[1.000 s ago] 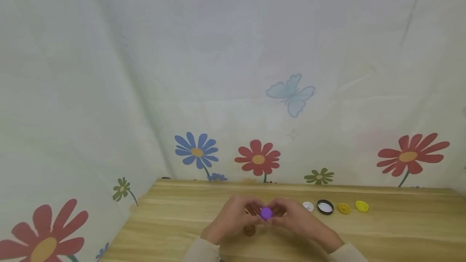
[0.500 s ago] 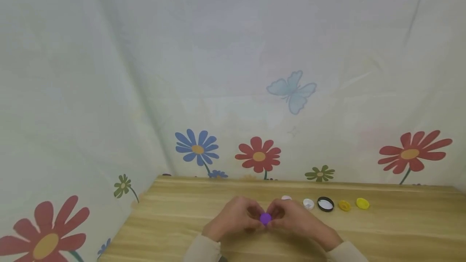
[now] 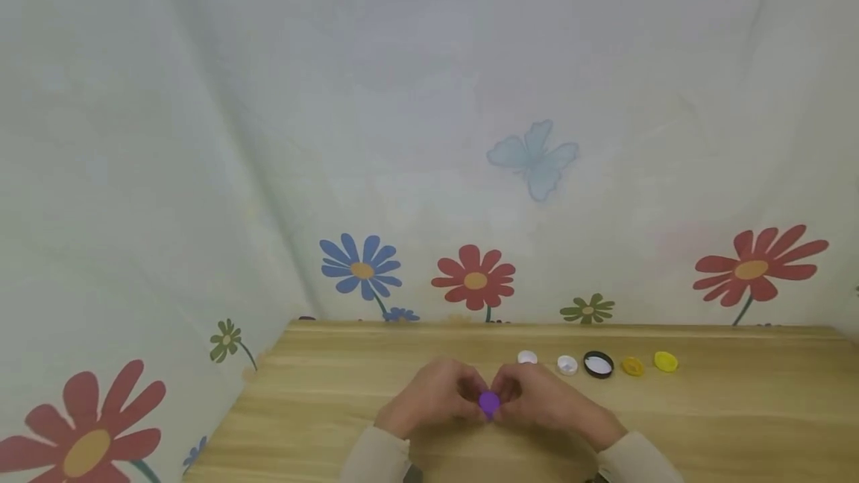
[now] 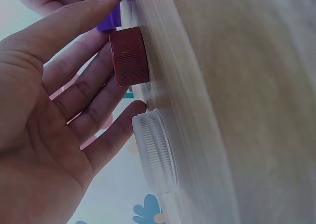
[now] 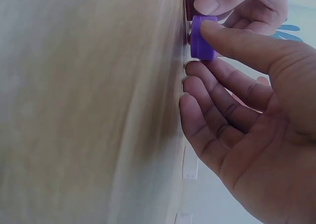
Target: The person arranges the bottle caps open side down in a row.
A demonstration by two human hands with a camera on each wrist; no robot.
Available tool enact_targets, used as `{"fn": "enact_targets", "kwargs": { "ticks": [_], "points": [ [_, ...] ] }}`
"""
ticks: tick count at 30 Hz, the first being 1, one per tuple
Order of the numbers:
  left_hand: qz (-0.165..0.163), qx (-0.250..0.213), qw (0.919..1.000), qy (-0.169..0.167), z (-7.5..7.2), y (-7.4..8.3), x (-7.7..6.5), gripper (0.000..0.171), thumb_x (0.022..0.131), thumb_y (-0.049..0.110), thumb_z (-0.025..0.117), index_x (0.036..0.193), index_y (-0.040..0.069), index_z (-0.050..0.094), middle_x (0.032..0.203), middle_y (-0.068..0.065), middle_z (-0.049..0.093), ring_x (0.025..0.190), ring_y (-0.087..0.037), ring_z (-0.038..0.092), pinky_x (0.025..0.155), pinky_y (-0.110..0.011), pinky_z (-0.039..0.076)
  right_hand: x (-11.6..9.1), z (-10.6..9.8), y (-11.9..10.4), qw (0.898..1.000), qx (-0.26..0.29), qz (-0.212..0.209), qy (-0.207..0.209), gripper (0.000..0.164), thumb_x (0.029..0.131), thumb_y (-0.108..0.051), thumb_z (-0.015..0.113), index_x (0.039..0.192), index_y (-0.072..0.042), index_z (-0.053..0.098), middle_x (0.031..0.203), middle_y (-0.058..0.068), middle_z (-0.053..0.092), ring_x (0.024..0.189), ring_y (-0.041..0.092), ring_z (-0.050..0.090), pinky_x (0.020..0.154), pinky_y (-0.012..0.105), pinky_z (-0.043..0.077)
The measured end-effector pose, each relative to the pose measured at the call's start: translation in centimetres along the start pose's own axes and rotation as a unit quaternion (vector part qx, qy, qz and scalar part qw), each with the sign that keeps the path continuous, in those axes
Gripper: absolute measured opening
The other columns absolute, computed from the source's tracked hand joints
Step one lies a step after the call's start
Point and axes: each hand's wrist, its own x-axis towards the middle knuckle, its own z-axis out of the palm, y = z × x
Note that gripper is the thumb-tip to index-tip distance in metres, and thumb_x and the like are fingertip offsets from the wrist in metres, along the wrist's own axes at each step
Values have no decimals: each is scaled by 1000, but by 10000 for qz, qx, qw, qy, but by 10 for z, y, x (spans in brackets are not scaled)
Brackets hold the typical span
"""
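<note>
Between my two hands is a small purple bottle cap [image 3: 489, 402], low over the wooden table. My left hand [image 3: 439, 396] pinches it from one side, its thumb lying across the cap in the left wrist view. From the other side my right hand [image 3: 540, 399] pinches it with thumb and forefinger; the remaining fingers reach down to the tabletop. Close by the left fingers, a dark red ribbed cap [image 4: 129, 57] stands on the table. A clear ribbed cap [image 4: 155, 151] is near the left little finger. Both of these are hidden in the head view.
Beyond the right hand, a row runs along the wooden table [image 3: 738, 408]: two white caps [image 3: 527, 357], a black-rimmed lid [image 3: 599, 365], an orange cap [image 3: 633, 367] and a yellow cap [image 3: 666, 361]. A flower-printed cloth [image 3: 416, 133] hangs behind the table.
Both hands have come down slightly with the purple cap. A brownish cap that showed below the left hand is now covered, and a white cap beyond the right hand has come into view.
</note>
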Motion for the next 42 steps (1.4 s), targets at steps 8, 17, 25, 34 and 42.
{"fn": "enact_targets", "kwargs": {
  "ticks": [8,17,25,34,42],
  "points": [
    [-52,-149,9999,-66,-3,-1,2,19,81,13,95,96,15,84,86,14,75,80,-2,67,75,-22,56,3,-3,1,9999,-4,-34,-131,18,88,-8,85,101,-11,73,88,-7,69,81,10,63,75,27,53],
    [27,69,10000,-27,-3,1,2,19,81,12,94,96,15,84,85,14,75,79,-3,65,75,-22,55,3,-3,2,9999,20,6,-133,18,88,-7,85,101,-10,73,89,-4,71,82,11,64,75,27,54],
    [-55,91,9999,-40,-3,2,2,21,79,13,95,97,15,84,85,15,74,81,-4,64,78,-23,54,3,-3,1,9998,89,71,-167,19,87,-6,86,101,-9,73,89,-3,70,81,12,63,74,27,53],
    [-434,-503,9977,94,-1,5,4,43,87,34,89,119,9,77,95,7,75,65,-14,69,63,-28,57,4,-16,3,9997,-218,-5,78,23,89,-21,88,104,-11,74,93,-5,70,88,12,63,79,28,55],
    [-385,-258,9974,559,5,8,19,47,89,31,87,128,7,74,108,0,75,68,-11,69,68,-32,59,0,-39,7,9983,-288,286,426,21,95,-16,81,110,-6,72,102,1,71,95,18,64,80,30,54]
  ]
}}
